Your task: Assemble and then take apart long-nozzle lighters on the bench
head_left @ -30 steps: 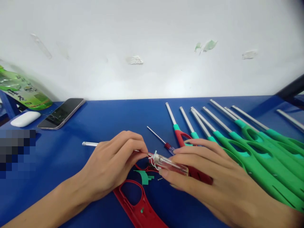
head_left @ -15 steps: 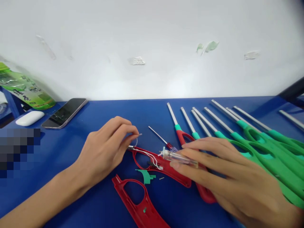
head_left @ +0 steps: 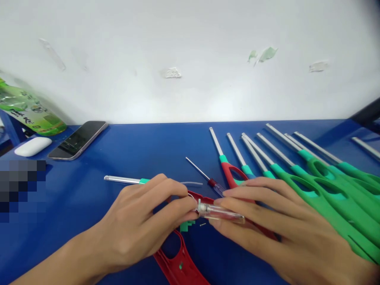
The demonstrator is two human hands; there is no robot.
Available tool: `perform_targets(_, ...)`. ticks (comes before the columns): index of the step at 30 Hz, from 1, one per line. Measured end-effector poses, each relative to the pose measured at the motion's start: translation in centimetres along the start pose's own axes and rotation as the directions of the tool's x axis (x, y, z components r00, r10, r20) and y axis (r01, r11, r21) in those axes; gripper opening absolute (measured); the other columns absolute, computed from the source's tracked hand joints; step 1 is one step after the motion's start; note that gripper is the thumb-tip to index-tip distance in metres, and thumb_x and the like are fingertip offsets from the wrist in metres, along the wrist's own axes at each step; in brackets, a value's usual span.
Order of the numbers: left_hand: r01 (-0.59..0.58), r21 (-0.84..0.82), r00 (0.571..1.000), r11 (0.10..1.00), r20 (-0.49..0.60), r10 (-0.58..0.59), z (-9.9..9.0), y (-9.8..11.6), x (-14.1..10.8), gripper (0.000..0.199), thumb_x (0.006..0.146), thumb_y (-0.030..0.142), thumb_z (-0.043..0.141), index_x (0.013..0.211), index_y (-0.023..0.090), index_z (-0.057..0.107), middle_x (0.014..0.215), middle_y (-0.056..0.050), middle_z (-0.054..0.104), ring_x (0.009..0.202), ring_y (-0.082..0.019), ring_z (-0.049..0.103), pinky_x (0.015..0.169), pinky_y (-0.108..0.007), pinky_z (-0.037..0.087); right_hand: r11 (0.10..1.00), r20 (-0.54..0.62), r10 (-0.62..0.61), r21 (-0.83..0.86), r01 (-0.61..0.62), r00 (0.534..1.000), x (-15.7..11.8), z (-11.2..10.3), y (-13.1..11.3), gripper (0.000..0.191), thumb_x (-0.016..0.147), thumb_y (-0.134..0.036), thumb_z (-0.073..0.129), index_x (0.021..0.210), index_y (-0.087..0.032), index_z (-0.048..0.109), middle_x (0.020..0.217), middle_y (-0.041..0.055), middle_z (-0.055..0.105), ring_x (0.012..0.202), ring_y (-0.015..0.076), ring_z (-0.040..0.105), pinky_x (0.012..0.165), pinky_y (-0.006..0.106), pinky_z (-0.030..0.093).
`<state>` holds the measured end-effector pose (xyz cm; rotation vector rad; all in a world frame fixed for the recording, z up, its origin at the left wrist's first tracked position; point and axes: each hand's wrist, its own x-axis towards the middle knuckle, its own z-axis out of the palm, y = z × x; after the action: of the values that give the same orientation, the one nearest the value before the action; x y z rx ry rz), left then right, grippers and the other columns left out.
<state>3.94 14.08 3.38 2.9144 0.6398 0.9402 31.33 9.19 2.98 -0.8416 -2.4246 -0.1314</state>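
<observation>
My right hand [head_left: 279, 221] pinches a clear tube-shaped fuel tank [head_left: 222, 212] between thumb and fingers. My left hand [head_left: 154, 217] has its fingertips closed at the tank's left end, on something too small to make out. A thin translucent tube [head_left: 191, 183] sticks out past those fingers. Beneath both hands lies an opened red lighter body [head_left: 203, 197], mostly hidden, whose metal barrel [head_left: 121, 179] points left. Nearer me rests a separate red shell half [head_left: 181, 263]. A green trigger piece [head_left: 184, 226] and a small pin [head_left: 202, 225] lie between them.
A screwdriver [head_left: 215, 186] lies behind the hands. Several long lighters with green handles [head_left: 326, 198] spread across the right, beside one with a red handle [head_left: 230, 171]. At the left are a phone [head_left: 78, 140], a white case [head_left: 33, 147] and a green bottle [head_left: 32, 113].
My left hand has moved right and down, to the end of the tank. The tank has shifted slightly down. The metal barrel now shows left of my hand.
</observation>
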Motion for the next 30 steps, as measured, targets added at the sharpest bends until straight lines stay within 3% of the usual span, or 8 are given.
perform_targets(6, -0.031, -0.044, 1.000, 0.999, 0.001, 0.031, -0.2, -0.2, -0.3, 0.024, 0.106, 0.004, 0.046, 0.114, 0.015, 0.065, 0.102, -0.006, 0.070, 0.085, -0.017, 0.064, 0.071, -0.028, 0.051, 1.000, -0.018, -0.004, -0.008, 0.004, 1.000, 0.5, -0.4, 0.0, 0.027, 0.108, -0.014, 0.054, 0.115, -0.027, 0.077, 0.108, -0.0046, 0.081, 0.105, 0.0153, 0.067, 0.102, 0.034, 0.046)
perform_targets(9, -0.009, -0.045, 1.000, 0.999, 0.002, 0.009, -0.4, -0.1, -0.2, 0.022, 0.104, 0.003, 0.051, 0.114, 0.017, 0.066, 0.102, -0.005, 0.070, 0.084, -0.016, 0.063, 0.070, -0.028, 0.050, 1.000, -0.009, -0.011, -0.019, 0.011, 1.000, 0.7, -0.5, -0.2, 0.031, 0.109, -0.015, 0.052, 0.113, -0.030, 0.078, 0.105, -0.0051, 0.081, 0.101, 0.0141, 0.070, 0.100, 0.035, 0.048)
perform_targets(15, 0.020, -0.057, 1.000, 0.998, 0.003, -0.020, -0.4, 0.0, 0.2, 0.012, 0.107, 0.015, 0.057, 0.108, 0.019, 0.068, 0.097, -0.004, 0.070, 0.080, -0.016, 0.063, 0.066, -0.028, 0.049, 0.988, -0.196, 0.155, 0.027, -0.153, 0.968, 0.4, -0.3, -1.0, 0.034, 0.097, -0.009, 0.051, 0.101, -0.032, 0.077, 0.093, -0.0027, 0.080, 0.090, 0.0189, 0.073, 0.094, 0.041, 0.055)
perform_targets(18, -0.021, -0.103, 0.998, 0.994, 0.051, 0.026, -0.1, 0.4, 0.1, 0.012, 0.107, 0.018, 0.057, 0.102, 0.019, 0.068, 0.091, -0.003, 0.069, 0.076, -0.017, 0.059, 0.064, -0.031, 0.047, 0.975, -0.219, 0.221, 0.074, -0.210, 0.950, 0.3, -0.7, -1.4, 0.035, 0.088, -0.006, 0.053, 0.101, -0.031, 0.074, 0.083, -0.0032, 0.077, 0.081, 0.0197, 0.074, 0.090, 0.042, 0.056)
perform_targets(22, -0.026, -0.162, 0.984, 0.986, 0.170, 0.054, 0.2, 1.0, 0.0, 0.013, 0.106, 0.020, 0.059, 0.102, 0.020, 0.071, 0.088, -0.002, 0.069, 0.071, -0.016, 0.053, 0.056, -0.032, 0.038, 0.969, -0.112, 0.233, 0.108, -0.221, 0.966, 0.4, -1.5, -1.9, 0.032, 0.089, -0.005, 0.055, 0.100, -0.030, 0.072, 0.085, -0.0056, 0.076, 0.076, 0.0158, 0.072, 0.095, 0.039, 0.054)
perform_targets(25, -0.037, -0.117, 0.987, 0.992, 0.154, 0.055, -0.1, 0.9, 0.1, 0.014, 0.107, 0.019, 0.056, 0.106, 0.020, 0.071, 0.093, -0.002, 0.070, 0.075, -0.017, 0.055, 0.059, -0.033, 0.041, 0.966, -0.088, 0.242, 0.114, -0.232, 0.966, 0.1, -1.8, -2.2, 0.029, 0.093, -0.008, 0.056, 0.101, -0.030, 0.073, 0.088, -0.0047, 0.075, 0.080, 0.0169, 0.073, 0.100, 0.041, 0.054)
perform_targets(30, 0.115, -0.038, 0.984, 0.993, 0.142, -0.108, -1.7, -0.9, 0.4, 0.037, 0.094, 0.004, 0.051, 0.124, 0.020, 0.064, 0.111, -0.006, 0.068, 0.093, -0.021, 0.057, 0.077, -0.035, 0.049, 0.976, -0.081, 0.204, 0.098, -0.196, 0.976, -0.7, -1.6, -1.9, 0.031, 0.093, -0.010, 0.060, 0.105, -0.033, 0.077, 0.089, -0.0046, 0.076, 0.084, 0.0196, 0.072, 0.101, 0.043, 0.056)
